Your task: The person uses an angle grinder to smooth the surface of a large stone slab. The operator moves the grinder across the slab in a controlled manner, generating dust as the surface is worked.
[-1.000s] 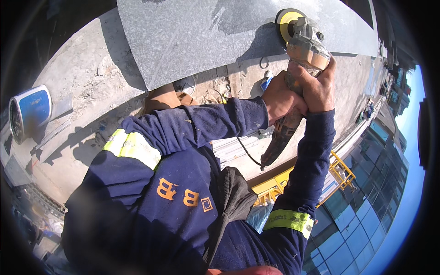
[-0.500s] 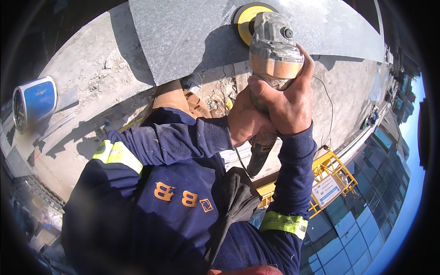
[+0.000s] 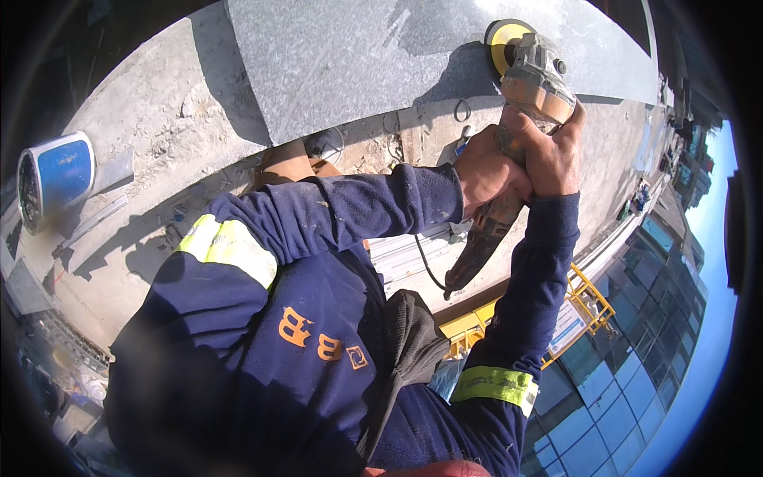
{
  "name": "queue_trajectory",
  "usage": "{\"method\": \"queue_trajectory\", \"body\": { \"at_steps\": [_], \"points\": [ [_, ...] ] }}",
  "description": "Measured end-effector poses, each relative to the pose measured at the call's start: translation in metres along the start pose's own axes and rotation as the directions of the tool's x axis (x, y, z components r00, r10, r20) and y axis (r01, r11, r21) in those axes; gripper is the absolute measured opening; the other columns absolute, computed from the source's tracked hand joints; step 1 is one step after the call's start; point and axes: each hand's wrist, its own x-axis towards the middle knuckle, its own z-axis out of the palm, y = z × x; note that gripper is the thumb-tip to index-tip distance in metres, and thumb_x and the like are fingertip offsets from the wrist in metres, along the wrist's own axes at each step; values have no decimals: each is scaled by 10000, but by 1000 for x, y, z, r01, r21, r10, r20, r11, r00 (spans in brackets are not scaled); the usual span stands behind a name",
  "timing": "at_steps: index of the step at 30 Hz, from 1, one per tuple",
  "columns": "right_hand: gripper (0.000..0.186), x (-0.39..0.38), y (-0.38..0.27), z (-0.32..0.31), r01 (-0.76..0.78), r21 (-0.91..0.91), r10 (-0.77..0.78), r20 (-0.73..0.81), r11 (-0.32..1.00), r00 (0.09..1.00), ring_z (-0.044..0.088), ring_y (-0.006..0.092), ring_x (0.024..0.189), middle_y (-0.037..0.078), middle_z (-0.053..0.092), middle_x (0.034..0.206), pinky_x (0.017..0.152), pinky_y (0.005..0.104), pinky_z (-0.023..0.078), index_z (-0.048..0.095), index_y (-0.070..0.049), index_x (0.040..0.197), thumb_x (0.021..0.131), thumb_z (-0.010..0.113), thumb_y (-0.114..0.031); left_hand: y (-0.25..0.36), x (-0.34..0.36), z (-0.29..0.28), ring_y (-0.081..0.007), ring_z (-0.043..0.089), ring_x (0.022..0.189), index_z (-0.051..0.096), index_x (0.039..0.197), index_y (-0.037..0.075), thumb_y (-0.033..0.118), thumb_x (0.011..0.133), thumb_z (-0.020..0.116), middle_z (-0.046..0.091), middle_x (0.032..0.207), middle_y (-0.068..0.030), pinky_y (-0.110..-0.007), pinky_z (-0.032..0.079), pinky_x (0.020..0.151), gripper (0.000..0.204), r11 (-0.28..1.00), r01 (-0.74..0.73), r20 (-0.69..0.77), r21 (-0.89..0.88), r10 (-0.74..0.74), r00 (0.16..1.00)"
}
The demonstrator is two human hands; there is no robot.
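Both my hands are closed around a dusty orange-and-grey angle grinder. My left hand wraps the body lower down, and my right hand grips it just behind the head. A round yellow disc with a dark rim sits on the grinder's head, over a grey galvanised metal sheet. Whether the disc touches the sheet, I cannot tell. The tool's dark tail end slants down toward me, with a black cord running from it.
A blue-and-white bucket lies on its side at the left, beside loose strips. Rough concrete with rubble spreads under and around the sheet. At the right are a yellow metal frame and a glass-fronted building.
The grinder has moved right along the sheet and slightly nearer to me, both hands still around it. My left forearm reaches farther right.
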Motion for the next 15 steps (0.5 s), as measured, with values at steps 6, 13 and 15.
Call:
{"method": "queue_trajectory", "body": {
  "at_steps": [6, 13, 15],
  "points": [
    [981, -39, -27, 31, 89, 25, -93, 202, 996, 975, 599, 259, 1095, 185, 591, 1201, 954, 346, 479, 270, 4, 1418, 680, 854, -274, 9, -63, -15, -225, 654, 992, 510, 1271, -25, -126, 632, 671, 643, 1116, -123, -348, 550, 827, 666, 988, -153, -88, -30, 150, 985],
    [934, -22, -16, 16, 151, -61, -144, 113, 987, 983, 672, 312, 984, 228, 652, 1094, 859, 373, 536, 293, 8, 1388, 688, 836, -287, 3, -34, -7, -255, 666, 885, 510, 1182, -15, -191, 511, 629, 645, 1011, -131, -367, 573, 740, 704, 986, -135, -48, -93, 131, 990],
    [909, -7, -8, 6, 63, -11, -62, 65, 998, 996, 654, 280, 1008, 215, 638, 1119, 859, 358, 535, 301, 32, 1368, 697, 834, -273, -1, -14, -1, -257, 669, 821, 556, 1092, -36, -169, 527, 640, 654, 929, -137, -366, 570, 673, 587, 993, -88, -52, -82, 83, 995]
  ]
}}
